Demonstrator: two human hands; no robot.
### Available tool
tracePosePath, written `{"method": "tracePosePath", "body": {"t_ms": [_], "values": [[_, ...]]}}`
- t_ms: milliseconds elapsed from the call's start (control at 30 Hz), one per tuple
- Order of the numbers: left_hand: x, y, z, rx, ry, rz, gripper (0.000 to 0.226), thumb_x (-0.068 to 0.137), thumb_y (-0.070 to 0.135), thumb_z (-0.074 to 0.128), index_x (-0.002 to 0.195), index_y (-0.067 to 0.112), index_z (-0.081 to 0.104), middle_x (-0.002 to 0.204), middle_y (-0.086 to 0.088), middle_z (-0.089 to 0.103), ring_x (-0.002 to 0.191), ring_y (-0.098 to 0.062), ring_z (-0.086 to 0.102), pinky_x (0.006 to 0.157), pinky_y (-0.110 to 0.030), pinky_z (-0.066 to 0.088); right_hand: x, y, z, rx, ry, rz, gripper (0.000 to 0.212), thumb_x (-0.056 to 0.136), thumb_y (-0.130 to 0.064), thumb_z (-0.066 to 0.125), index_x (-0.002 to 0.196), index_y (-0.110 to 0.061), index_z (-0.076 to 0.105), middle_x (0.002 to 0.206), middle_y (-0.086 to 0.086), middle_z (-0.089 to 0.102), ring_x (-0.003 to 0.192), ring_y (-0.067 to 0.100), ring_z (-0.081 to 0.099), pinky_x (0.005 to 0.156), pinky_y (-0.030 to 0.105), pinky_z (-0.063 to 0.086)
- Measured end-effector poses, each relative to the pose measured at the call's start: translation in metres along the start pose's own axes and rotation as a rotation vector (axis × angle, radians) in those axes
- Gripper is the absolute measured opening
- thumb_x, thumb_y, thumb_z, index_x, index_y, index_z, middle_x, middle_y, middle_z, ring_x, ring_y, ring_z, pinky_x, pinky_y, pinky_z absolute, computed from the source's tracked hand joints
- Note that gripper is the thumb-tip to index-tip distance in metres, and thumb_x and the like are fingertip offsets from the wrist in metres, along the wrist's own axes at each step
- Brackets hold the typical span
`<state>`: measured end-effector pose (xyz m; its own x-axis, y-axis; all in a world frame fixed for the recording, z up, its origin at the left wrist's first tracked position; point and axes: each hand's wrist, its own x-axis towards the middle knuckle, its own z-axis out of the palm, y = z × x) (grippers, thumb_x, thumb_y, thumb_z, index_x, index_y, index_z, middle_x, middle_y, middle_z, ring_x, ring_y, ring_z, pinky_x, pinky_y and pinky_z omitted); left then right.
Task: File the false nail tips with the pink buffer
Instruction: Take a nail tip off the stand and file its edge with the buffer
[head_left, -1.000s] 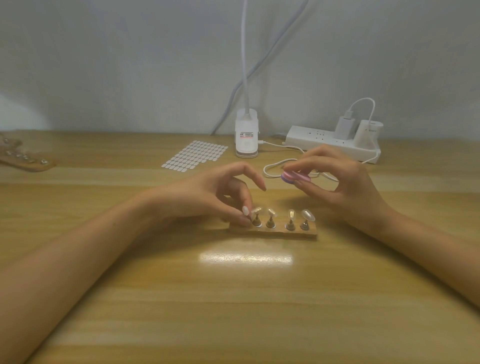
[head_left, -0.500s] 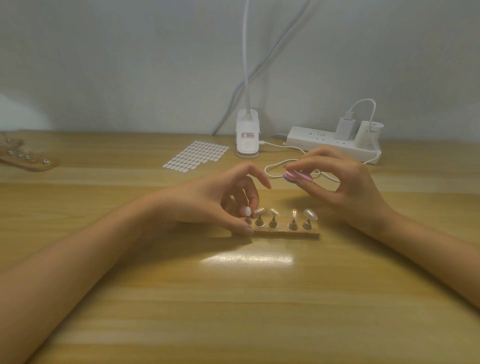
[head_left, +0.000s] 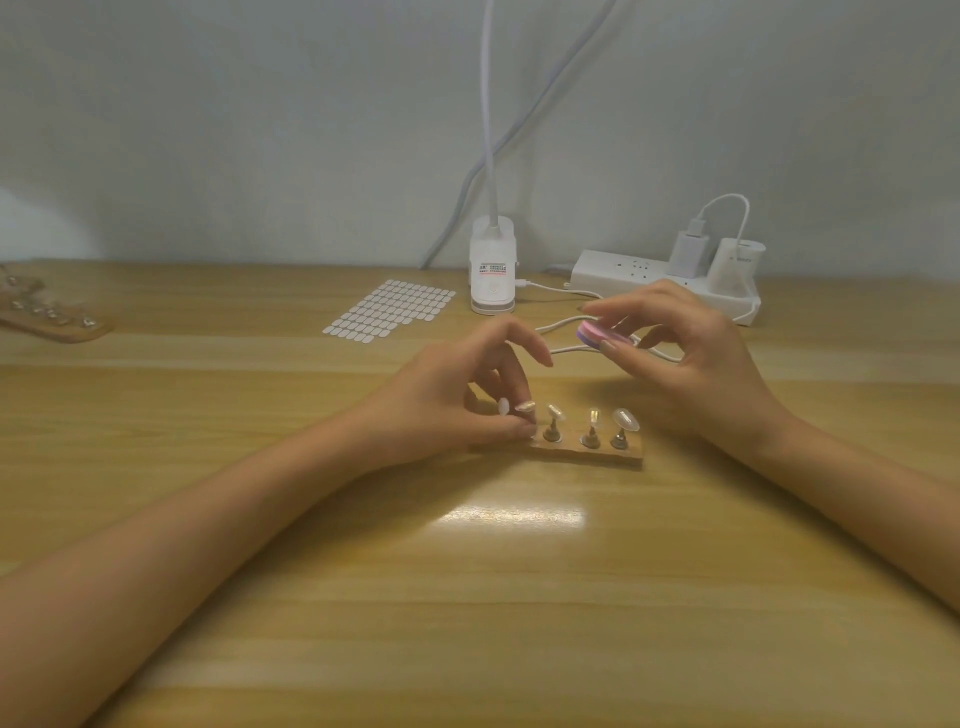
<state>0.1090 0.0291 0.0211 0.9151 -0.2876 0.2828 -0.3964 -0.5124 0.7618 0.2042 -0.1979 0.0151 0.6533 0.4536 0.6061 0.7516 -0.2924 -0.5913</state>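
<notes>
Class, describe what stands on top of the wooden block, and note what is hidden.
Three small metal stands, each bearing a false nail tip, show clearly. The left hand pinches a fourth tip and covers the block's left end.

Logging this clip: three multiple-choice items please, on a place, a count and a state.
1. Where is the buffer? A in the right hand; B on the floor; C in a box.
2. How many tips stand clear of the left hand? A one; B three; C six.
3. What is the left hand doing? A lying flat; B pinching the leftmost tip; C gripping a pen.
Key: 1 A, it is pinched above the holder. 2 B, three stand untouched to the right. 3 B, thumb and finger close on it.
</notes>
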Motion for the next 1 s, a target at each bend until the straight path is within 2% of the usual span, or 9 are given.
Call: {"method": "tracePosePath", "body": {"t_ms": [167,267,400,500,567,667,733,833,1000], "values": [[-0.001,0.005,-0.001,0.097,-0.021,0.072,0.046,0.084,0.008,0.081,0.119,0.025,0.056,0.084,0.010,0.067,0.079,-0.010,0.066,0.077,-0.031,0.057,0.000,0.000,0.001,0.010,-0.007,0.003,0.020,0.091,-0.023,0.073,0.110,-0.018,0.075,0.104,-0.008,0.065,0.090,0.008,0.066,0.078,0.028,0.052],[0.000,0.006,0.000,0.158,-0.006,0.095,0.048,0.084,0.005,0.080,0.119,0.028,0.055,0.081,0.014,0.064,0.081,-0.012,0.066,0.075,-0.029,0.056,0.000,0.001,0.001,0.010,-0.011,0.006,0.021,0.091,-0.022,0.073,0.111,-0.017,0.075,0.105,-0.009,0.066,0.091,0.009,0.066,0.078,0.030,0.053],[-0.004,0.008,0.003,0.212,0.033,0.198,0.049,0.084,0.002,0.078,0.119,0.027,0.054,0.081,0.011,0.066,0.097,-0.008,0.068,0.087,-0.025,0.053,0.000,0.001,0.001,0.032,-0.006,0.018,0.023,0.090,-0.025,0.072,0.111,-0.017,0.075,0.105,-0.008,0.066,0.090,0.008,0.066,0.078,0.029,0.053],[-0.004,0.011,0.001,0.225,0.061,0.292,0.051,0.082,0.002,0.080,0.119,0.026,0.054,0.077,0.009,0.068,0.099,-0.005,0.068,0.093,-0.019,0.048,0.001,0.002,0.000,0.056,-0.004,0.043,0.022,0.090,-0.023,0.073,0.110,-0.016,0.075,0.107,-0.004,0.067,0.090,0.008,0.067,0.078,0.030,0.053],[-0.003,0.012,-0.006,0.132,0.131,0.308,0.049,0.083,0.004,0.080,0.120,0.021,0.054,0.075,0.008,0.068,0.098,-0.009,0.071,0.097,-0.024,0.049,0.001,0.003,0.000,0.087,-0.007,0.071,0.022,0.089,-0.025,0.074,0.110,-0.017,0.075,0.107,-0.002,0.068,0.091,0.009,0.067,0.079,0.028,0.053],[0.003,0.010,-0.011,-0.142,0.244,0.272,0.050,0.085,0.008,0.079,0.126,0.018,0.052,0.077,0.000,0.066,0.089,-0.022,0.076,0.087,-0.039,0.060,0.003,0.004,0.000,0.110,-0.013,0.093,0.020,0.088,-0.023,0.077,0.107,-0.019,0.077,0.105,0.000,0.070,0.095,0.014,0.068,0.080,0.030,0.054],[0.009,0.006,-0.007,-0.239,0.318,0.162,0.052,0.084,0.010,0.081,0.126,0.019,0.053,0.080,0.001,0.067,0.085,-0.025,0.076,0.080,-0.037,0.061,0.004,0.003,0.001,0.138,-0.010,0.097,0.020,0.087,-0.021,0.078,0.106,-0.017,0.078,0.105,0.004,0.072,0.097,0.018,0.070,0.084,0.040,0.056],[0.016,-0.006,0.003,-0.288,0.368,-0.018,0.051,0.081,0.005,0.083,0.122,0.018,0.055,0.081,0.004,0.073,0.082,-0.016,0.075,0.078,-0.026,0.057,0.006,0.000,0.003,0.270,-0.016,0.128,0.027,0.082,-0.021,0.079,0.107,-0.009,0.077,0.107,0.010,0.074,0.102,0.024,0.072,0.093,0.051,0.056],[0.020,-0.010,0.010,-0.312,0.369,-0.093,0.043,0.081,0.006,0.083,0.115,0.017,0.058,0.084,-0.003,0.078,0.074,-0.023,0.077,0.063,-0.027,0.059,0.007,-0.005,0.007,0.377,-0.027,0.138,0.035,0.078,-0.023,0.079,0.107,-0.006,0.076,0.101,0.008,0.078,0.099,0.018,0.074,0.095,0.039,0.058]]}}
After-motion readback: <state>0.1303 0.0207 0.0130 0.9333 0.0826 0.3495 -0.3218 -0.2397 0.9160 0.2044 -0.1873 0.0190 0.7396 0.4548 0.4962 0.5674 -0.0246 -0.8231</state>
